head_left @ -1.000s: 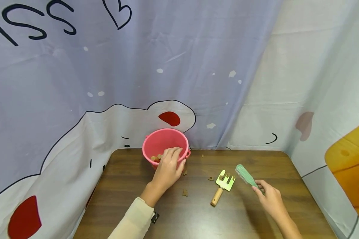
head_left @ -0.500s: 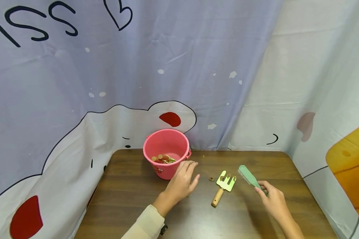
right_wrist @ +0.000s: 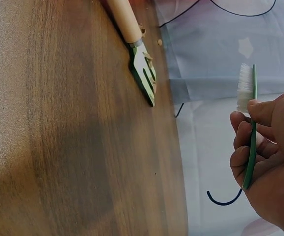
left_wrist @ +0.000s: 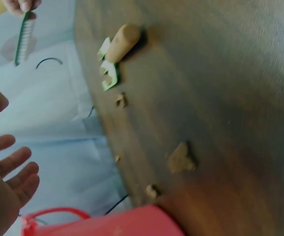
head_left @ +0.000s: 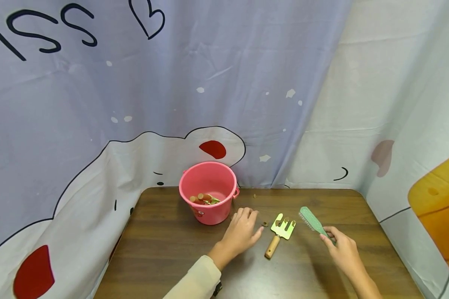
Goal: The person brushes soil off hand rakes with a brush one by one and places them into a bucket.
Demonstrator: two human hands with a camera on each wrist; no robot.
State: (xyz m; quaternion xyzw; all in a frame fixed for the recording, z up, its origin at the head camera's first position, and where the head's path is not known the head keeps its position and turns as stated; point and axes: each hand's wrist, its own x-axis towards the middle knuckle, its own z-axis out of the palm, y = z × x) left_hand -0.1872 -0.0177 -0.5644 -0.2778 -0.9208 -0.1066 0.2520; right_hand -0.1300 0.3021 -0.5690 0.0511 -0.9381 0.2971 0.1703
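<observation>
My left hand [head_left: 240, 231] hovers over the table between the pink bucket [head_left: 217, 214] and a small green hand fork [head_left: 280, 233] with a wooden handle. In the left wrist view its fingers [left_wrist: 21, 169] are spread and relaxed, holding nothing. Brown clods [left_wrist: 182, 158] lie scattered on the tabletop near it, and bits also stick to the tines of the fork. My right hand [head_left: 342, 248] grips a green brush [head_left: 309, 218] with white bristles [right_wrist: 245, 88] by its handle, raised above the table to the right of the fork.
Inside the bucket lie tools with wooden handle ends [head_left: 203, 197] and green parts. The brown wooden table [head_left: 153, 249] backs onto a printed curtain [head_left: 224, 83]. A small crumb [head_left: 254, 195] lies near the table's back edge.
My left hand has come out of the bucket and moved right and down toward the fork, its fingers loose. The right hand with the brush has barely shifted.
</observation>
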